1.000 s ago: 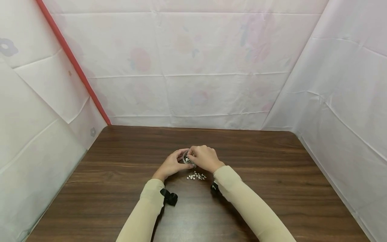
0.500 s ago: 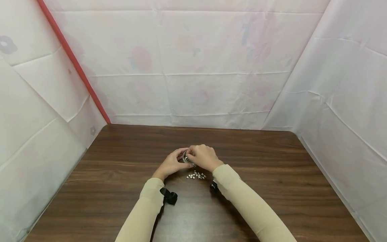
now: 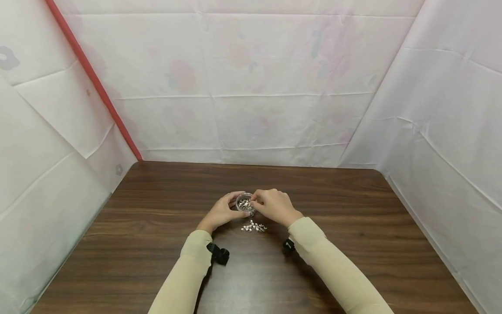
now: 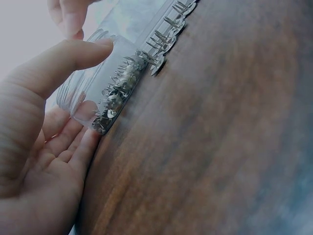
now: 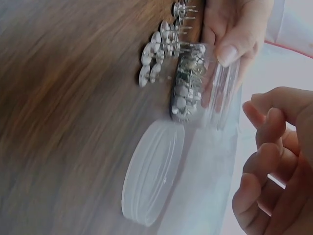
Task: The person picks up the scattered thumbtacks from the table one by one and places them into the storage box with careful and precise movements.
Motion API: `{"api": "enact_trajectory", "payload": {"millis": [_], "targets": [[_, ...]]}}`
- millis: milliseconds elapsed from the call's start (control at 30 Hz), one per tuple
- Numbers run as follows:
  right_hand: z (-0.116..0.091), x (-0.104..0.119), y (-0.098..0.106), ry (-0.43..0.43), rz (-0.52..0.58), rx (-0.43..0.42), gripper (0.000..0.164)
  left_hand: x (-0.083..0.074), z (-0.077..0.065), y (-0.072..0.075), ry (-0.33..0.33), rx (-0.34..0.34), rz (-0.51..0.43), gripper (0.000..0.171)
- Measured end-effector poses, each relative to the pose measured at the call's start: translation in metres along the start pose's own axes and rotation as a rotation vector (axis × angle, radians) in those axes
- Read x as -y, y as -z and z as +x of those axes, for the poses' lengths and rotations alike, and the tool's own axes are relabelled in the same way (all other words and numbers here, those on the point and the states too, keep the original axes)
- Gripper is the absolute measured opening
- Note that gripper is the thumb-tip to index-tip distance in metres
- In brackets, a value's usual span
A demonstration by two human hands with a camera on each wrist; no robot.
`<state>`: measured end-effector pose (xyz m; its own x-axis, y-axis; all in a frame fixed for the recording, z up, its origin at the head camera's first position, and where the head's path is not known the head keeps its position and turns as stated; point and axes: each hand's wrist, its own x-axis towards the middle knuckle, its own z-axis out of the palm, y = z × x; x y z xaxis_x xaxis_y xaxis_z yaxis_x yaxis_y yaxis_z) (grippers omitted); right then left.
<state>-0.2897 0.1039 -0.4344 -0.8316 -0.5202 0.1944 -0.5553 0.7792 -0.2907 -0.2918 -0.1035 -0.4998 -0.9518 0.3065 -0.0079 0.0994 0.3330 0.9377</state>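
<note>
My left hand [image 3: 220,213] grips a clear plastic jar [image 5: 224,95], thumb on the near side and fingers round the far side. Silver thumbtacks [image 4: 117,95] fill the lower part of it. At the jar's mouth, on the right, is my right hand [image 3: 276,206]. Its thumb and forefinger tips come together beside the rim, the other fingers curled; whether a tack is between them is too small to tell. In front of the jar, a small heap of loose thumbtacks [image 3: 254,227] lies on the table, several with points up.
A translucent round lid [image 5: 152,174] lies on the table beside the jar in the right wrist view; in the head view the right hand hides it. The brown wooden table [image 3: 157,261] has white sheeting [image 3: 251,87] round its back and sides.
My right hand has drawn out of the jar's mouth and a little to the right, uncovering the tacks inside. The left hand keeps its hold on the jar.
</note>
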Motion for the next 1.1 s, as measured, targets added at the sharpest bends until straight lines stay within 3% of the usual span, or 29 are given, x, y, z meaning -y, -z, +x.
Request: {"api": "enact_trajectory", "payload": {"millis": [233, 367, 733, 1100], "targets": [[-0.011, -0.005, 0.007, -0.01, -0.018, 0.032, 0.014, 0.0, 0.001, 0.0, -0.012, -0.001, -0.022, 0.077], [-0.018, -0.008, 0.007, 0.012, 0.024, 0.068, 0.012, 0.0, 0.0, -0.001, -0.032, -0.001, -0.043, 0.076], [-0.035, -0.013, 0.001, 0.056, 0.108, 0.14, 0.005, -0.002, -0.002, 0.0, -0.021, -0.025, 0.018, 0.076], [-0.047, -0.019, -0.003, 0.118, 0.103, 0.161, 0.004, -0.002, -0.002, 0.0, -0.015, -0.033, 0.021, 0.075]]}}
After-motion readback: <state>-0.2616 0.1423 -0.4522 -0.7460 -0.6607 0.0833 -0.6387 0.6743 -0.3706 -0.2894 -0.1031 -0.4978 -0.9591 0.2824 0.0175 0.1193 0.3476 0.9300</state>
